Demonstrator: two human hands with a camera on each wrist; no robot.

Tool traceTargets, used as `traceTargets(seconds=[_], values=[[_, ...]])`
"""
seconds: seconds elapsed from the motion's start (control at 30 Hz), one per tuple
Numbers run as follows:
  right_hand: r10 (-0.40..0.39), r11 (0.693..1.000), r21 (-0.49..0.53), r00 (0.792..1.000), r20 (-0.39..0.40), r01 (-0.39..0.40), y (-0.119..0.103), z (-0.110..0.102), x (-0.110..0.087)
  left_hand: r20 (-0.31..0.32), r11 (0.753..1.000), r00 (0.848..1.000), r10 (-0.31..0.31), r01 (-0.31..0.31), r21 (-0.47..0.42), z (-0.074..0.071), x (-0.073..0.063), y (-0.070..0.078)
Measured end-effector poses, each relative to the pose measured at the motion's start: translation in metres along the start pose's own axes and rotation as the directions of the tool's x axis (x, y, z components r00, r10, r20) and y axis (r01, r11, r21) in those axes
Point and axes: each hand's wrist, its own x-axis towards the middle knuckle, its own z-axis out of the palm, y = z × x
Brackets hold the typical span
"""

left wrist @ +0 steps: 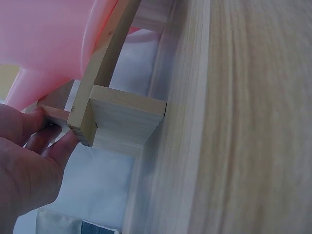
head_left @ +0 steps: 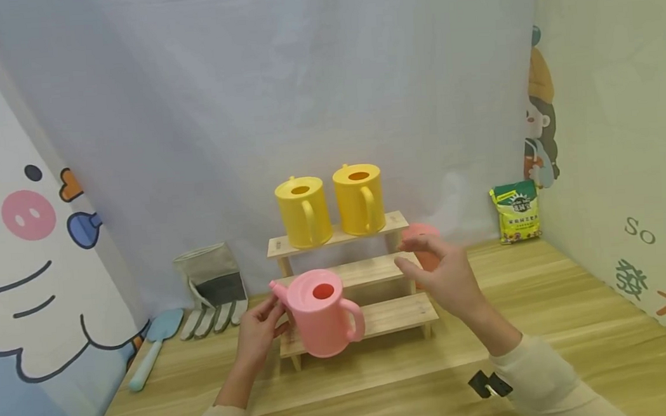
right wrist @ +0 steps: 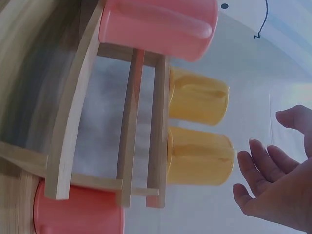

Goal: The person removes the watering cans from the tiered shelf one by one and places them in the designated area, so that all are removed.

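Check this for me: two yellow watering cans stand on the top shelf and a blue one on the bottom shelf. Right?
Not quite: the head view shows that the bottom shelf holds a pink watering can, not a blue one. The rest stands.

1 coral can [head_left: 426,261] partly hidden behind stand [head_left: 397,314], right grip [head_left: 451,281].
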Motion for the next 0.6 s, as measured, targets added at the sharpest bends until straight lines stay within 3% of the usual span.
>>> traceTargets(seconds=[0.13,0.2,0.4,0.6], values=[[-0.071,0.995,-0.071,0.997,0.031,0.073,-0.004,0.018,-0.008,0.0,1.0,1.0,-0.003,0.003,-0.001,0.0,0.0,0.0],[-0.069,0.994,-0.086,0.996,0.054,0.073,-0.005,0.026,-0.012,-0.002,1.0,1.0,-0.007,0.007,-0.003,0.0,0.0,0.001],[0.046,0.999,-0.03,0.989,0.139,-0.042,-0.007,0.043,-0.021,0.0,1.0,1.0,-0.006,0.006,0.006,0.001,0.0,0.001],[0.072,0.997,0.026,0.98,0.184,-0.078,-0.003,0.058,-0.026,-0.004,1.0,1.0,0.004,-0.003,0.003,0.001,-0.001,0.001]])
